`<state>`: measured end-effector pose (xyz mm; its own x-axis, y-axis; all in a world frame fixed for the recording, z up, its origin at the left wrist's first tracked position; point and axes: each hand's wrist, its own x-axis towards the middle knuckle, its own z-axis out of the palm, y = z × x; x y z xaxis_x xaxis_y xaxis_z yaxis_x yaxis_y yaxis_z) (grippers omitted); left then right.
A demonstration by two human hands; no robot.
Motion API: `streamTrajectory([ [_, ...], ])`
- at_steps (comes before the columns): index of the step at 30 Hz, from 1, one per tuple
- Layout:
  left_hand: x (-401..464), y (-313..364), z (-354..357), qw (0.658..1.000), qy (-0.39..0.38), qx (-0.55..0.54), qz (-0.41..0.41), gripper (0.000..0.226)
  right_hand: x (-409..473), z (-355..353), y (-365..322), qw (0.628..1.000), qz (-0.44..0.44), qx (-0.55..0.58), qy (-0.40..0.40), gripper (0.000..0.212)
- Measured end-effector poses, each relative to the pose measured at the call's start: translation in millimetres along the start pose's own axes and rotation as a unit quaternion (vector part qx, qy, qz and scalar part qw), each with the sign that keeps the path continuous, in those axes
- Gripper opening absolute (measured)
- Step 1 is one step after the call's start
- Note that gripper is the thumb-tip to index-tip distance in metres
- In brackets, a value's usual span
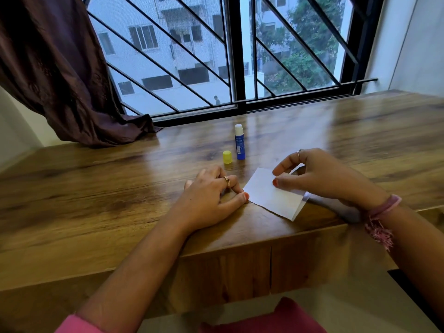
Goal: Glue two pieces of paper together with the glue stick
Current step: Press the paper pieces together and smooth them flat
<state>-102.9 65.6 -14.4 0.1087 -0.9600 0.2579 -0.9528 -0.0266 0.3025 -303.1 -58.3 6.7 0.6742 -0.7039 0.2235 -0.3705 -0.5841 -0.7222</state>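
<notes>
A pink sleeve (77, 324) shows at the bottom left edge of the head view, and red cloth (262, 318) lies low in the middle, under the front edge of the wooden table (96, 188). The left hand (211, 195) rests on the table, fingers loosely curled and holding nothing, its thumb tip touching the left corner of the white paper (271, 194). The right hand (319, 174) hovers over the paper's far right part, fingers bent, thumb tip pressing on the top sheet; a second sheet's edge peeks out at the right beneath it. Whether the fingers pinch the paper cannot be told. Beyond the hands the blue glue stick (239, 143) stands upright and uncapped, its yellow cap (227, 157) just beside it on the left. A brown curtain (60, 75) hangs left of the barred window (240, 56).
</notes>
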Motion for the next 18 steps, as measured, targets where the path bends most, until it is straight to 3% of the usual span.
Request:
streamTrajectory([
  [18, 0.1, -2.7, 3.9, 0.999, 0.027, -0.012, 0.014, 0.018, 7.2, -6.9, -1.4, 0.996, 0.004, -0.092, -0.014, 0.006],
])
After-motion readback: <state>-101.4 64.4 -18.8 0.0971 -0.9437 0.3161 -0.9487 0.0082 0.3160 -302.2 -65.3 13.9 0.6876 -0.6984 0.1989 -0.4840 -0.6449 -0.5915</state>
